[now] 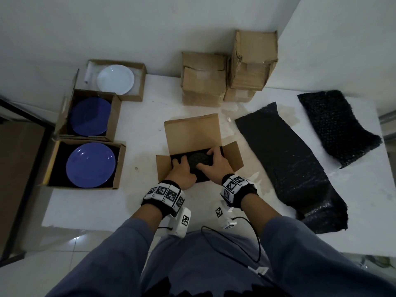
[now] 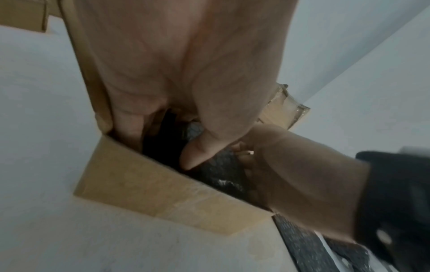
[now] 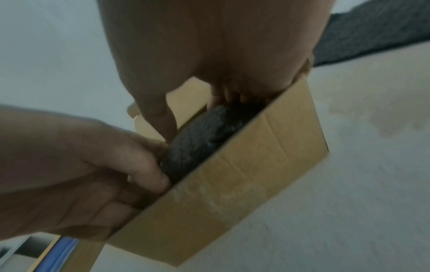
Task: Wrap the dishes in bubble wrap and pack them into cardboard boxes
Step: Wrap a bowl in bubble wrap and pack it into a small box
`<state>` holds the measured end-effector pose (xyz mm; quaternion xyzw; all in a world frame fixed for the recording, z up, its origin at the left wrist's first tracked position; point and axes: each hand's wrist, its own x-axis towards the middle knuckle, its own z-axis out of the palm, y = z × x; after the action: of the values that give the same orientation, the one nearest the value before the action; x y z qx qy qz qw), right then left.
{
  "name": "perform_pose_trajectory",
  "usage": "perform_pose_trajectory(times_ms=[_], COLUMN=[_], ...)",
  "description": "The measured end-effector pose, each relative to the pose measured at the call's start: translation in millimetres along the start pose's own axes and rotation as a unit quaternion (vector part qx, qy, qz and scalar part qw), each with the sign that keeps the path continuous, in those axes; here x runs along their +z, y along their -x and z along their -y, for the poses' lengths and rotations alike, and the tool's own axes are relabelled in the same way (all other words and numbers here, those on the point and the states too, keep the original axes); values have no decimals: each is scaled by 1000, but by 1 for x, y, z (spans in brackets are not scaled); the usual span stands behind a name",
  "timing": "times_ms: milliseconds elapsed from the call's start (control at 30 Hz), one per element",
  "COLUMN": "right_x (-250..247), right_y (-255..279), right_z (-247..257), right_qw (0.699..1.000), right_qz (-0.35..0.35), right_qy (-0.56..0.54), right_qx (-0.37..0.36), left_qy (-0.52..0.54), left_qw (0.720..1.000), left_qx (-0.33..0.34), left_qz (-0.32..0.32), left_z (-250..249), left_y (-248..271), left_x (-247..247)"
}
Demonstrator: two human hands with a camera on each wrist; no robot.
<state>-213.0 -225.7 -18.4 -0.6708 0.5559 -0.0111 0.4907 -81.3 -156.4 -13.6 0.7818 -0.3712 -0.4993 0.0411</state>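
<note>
A dish wrapped in black bubble wrap [image 1: 198,160] lies inside the open cardboard box [image 1: 192,131] at the table's middle. My left hand [image 1: 182,169] grips its left side, and my right hand [image 1: 216,160] grips its right side with the fingers curled over the far edge. In the left wrist view my left hand [image 2: 186,92] has its thumb on the wrapped dish [image 2: 218,169] and its fingers down against the box wall [image 2: 151,187]. In the right wrist view my right hand [image 3: 221,46] holds the wrapped dish [image 3: 204,136] within the box [image 3: 244,180]. The dish itself is hidden by the wrap.
On the left stand three open boxes: two hold blue plates [image 1: 91,165] [image 1: 90,116], and one holds a white plate [image 1: 115,79]. Closed cardboard boxes [image 1: 203,78] [image 1: 252,61] are stacked at the back. Two black bubble wrap sheets [image 1: 285,155] [image 1: 336,125] lie on the right.
</note>
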Motion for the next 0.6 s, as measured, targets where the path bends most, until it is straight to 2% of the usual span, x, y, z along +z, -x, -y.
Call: perform_pose_trajectory(times_ms=[100, 200, 267, 400, 600], right_x=[-9, -9, -5, 3, 6], right_y=[4, 6, 3, 1, -4], right_z=[1, -1, -2, -3, -5], right_qw=[998, 997, 997, 996, 993], right_qz=[-15, -1, 33, 37, 43], right_qy=[51, 77, 71, 75, 110], right_qx=[-24, -29, 1, 16, 14], left_qy=[54, 38, 14, 42, -72], left_qw=[996, 994, 996, 995, 996], left_qx=[56, 86, 71, 32, -5], left_qz=[-48, -50, -53, -86, -57], left_z=[7, 8, 1, -8, -8], left_y=[9, 13, 10, 5, -5], left_x=[1, 1, -1, 2, 11])
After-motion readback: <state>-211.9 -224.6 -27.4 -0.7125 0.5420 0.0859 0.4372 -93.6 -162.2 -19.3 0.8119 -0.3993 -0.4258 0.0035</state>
